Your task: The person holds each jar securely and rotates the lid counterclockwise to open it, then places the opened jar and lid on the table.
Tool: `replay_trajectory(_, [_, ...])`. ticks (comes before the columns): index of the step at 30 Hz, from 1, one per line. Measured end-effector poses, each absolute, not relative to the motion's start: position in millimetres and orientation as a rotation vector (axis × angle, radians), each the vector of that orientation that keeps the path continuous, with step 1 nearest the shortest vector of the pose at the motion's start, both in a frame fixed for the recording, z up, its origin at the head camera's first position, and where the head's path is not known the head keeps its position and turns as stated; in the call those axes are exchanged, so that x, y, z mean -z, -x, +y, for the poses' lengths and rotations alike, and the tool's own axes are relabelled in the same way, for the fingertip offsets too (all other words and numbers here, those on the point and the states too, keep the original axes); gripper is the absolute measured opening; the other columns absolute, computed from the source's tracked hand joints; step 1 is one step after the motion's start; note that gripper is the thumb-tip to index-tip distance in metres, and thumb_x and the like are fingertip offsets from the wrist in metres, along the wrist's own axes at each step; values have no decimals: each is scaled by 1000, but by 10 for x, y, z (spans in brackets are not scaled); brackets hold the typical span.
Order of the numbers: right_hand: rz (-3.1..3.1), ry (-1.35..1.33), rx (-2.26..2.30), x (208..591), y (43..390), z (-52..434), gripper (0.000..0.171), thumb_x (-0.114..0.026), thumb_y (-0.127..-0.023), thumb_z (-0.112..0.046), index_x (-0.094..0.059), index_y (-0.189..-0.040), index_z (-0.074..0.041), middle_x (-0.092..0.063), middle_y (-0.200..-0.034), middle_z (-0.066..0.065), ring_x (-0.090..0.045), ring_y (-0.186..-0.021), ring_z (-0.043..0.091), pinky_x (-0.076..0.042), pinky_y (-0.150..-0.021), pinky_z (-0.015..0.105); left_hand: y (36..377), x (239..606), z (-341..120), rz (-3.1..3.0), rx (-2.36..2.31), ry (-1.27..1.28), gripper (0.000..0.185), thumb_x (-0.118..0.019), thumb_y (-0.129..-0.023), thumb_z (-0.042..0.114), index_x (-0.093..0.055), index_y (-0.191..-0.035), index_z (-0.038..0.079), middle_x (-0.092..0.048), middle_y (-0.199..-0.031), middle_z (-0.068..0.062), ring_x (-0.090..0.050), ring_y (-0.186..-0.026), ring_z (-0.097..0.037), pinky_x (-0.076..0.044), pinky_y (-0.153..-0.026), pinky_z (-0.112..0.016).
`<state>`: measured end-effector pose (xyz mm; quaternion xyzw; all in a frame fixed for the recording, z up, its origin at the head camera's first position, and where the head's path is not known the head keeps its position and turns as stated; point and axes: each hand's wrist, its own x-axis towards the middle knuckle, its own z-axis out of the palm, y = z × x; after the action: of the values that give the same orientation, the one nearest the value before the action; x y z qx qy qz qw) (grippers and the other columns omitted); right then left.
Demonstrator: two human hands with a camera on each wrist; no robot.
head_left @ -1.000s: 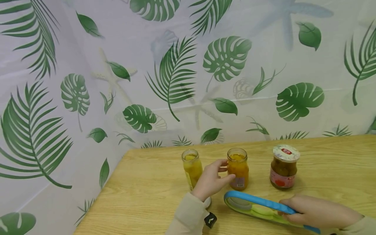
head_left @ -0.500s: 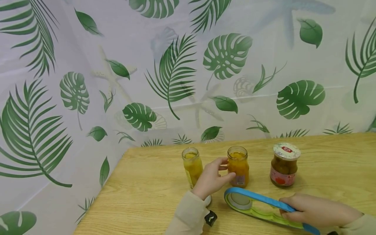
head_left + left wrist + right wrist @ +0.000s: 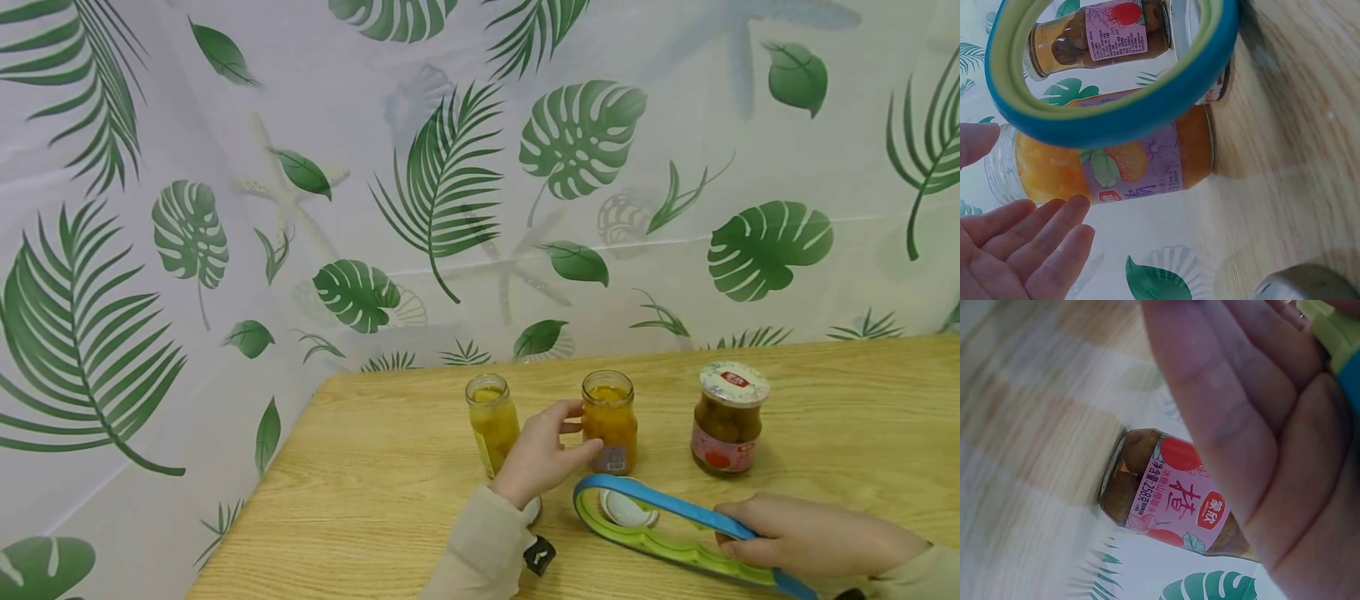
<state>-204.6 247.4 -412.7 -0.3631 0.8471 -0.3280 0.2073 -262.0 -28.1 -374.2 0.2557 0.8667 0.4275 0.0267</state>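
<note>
My left hand (image 3: 547, 450) is at the left side of an uncapped glass jar of orange fruit (image 3: 609, 429), its fingers loosely spread. In the left wrist view the fingertips (image 3: 1075, 206) lie along the jar's edge; whether they touch it is unclear. My right hand (image 3: 817, 537) grips a blue and green jar opener (image 3: 660, 500), a long loop with a scalloped inner edge, held in front of that jar. Through the loop shows a jar lid (image 3: 628, 507), its white inside visible. In the left wrist view the opener's rounded end (image 3: 1116, 128) crosses in front of the jar.
An uncapped jar of yellow fruit (image 3: 495, 425) stands left of my left hand. A capped jar of dark fruit (image 3: 726, 425) with a pink label stands at the right. Another lid (image 3: 533, 510) lies partly behind my left wrist on the wooden table (image 3: 360, 500).
The lid inside the opener's loop has shifted slightly right and tipped, so its white inside now shows. Both hands stay almost where they were.
</note>
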Motion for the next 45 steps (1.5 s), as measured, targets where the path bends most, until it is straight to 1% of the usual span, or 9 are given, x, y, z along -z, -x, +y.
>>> replay_trajectory(7, [2419,983,853,4303,2105,2596,8,-47,-93,-23,-53,-88,-25,-44,-68,-17,-45,-59,-1,-36,-46,21,2616,3741,-255,2672,-1319,-798,48,-61,-84,25,-45,-125,6,-50,-122,-7,-53,-103,-17,-45,-77,-21])
replay_trajectory(13, [2467,1022,859,3982,1948,2533,3,-49,-91,-21,-51,-92,-22,-46,-75,-19,-44,-64,-2,-36,-50,21,2609,3743,-244,2689,-1309,-797,46,-61,-84,26,-47,-124,7,-51,-120,-7,-54,-102,-17,-46,-76,-22])
replay_trajectory(17, [2482,1171,924,3817,1870,2546,11,-49,-91,-11,-45,-90,-21,-41,-72,-20,-40,-59,-5,-32,-46,19,2602,3738,-244,2729,-1281,-805,38,-61,-84,26,-53,-116,6,-55,-113,-6,-55,-98,-18,-46,-75,-21])
replay_trajectory(20, [2535,1128,907,3734,1840,2598,6,-50,-91,-13,-49,-96,-14,-44,-76,-19,-40,-59,-5,-35,-46,19,2602,3743,-248,2748,-1268,-820,29,-61,-84,26,-57,-105,6,-59,-103,-4,-57,-92,-16,-46,-72,-21])
replay_trajectory(25, [2636,1010,851,3645,1837,2735,21,-51,-91,-15,-50,-106,-2,-47,-79,-15,-43,-65,-2,-35,-50,20,2599,3745,-236,2736,-1273,-835,18,-62,-84,21,-60,-94,7,-61,-90,0,-57,-83,-10,-46,-69,-19])
replay_trajectory(28, [2644,1049,913,3594,1839,2809,7,-50,-90,-10,-47,-95,-7,-41,-72,-15,-39,-61,-3,-32,-46,22,2585,3746,-207,2722,-1264,-829,16,-63,-83,20,-61,-93,8,-61,-88,3,-57,-80,-7,-46,-69,-19])
replay_trajectory(34, [2814,1063,889,3481,1805,2937,18,-57,-86,-7,-42,-85,-17,-36,-65,-18,-32,-52,-4,-28,-40,21,2542,3734,-134,2686,-1276,-880,20,-65,-81,22,-62,-92,6,-62,-84,5,-56,-76,-3,-45,-67,-18])
replay_trajectory(41, [3130,805,712,3374,1762,3043,23,-66,-78,-10,-45,-86,-15,-44,-67,-17,-38,-56,-2,-29,-45,21,2490,3760,66,2614,-1339,-966,21,-63,-83,19,-61,-97,3,-62,-89,1,-56,-77,-1,-46,-69,-17])
replay_trajectory(45, [3246,577,675,3317,1723,3074,25,-69,-76,-11,-46,-85,-13,-47,-69,-10,-38,-55,1,-31,-46,21,2456,3798,286,2548,-1385,-916,27,-62,-83,21,-57,-105,6,-59,-99,2,-55,-87,-3,-45,-73,-18])
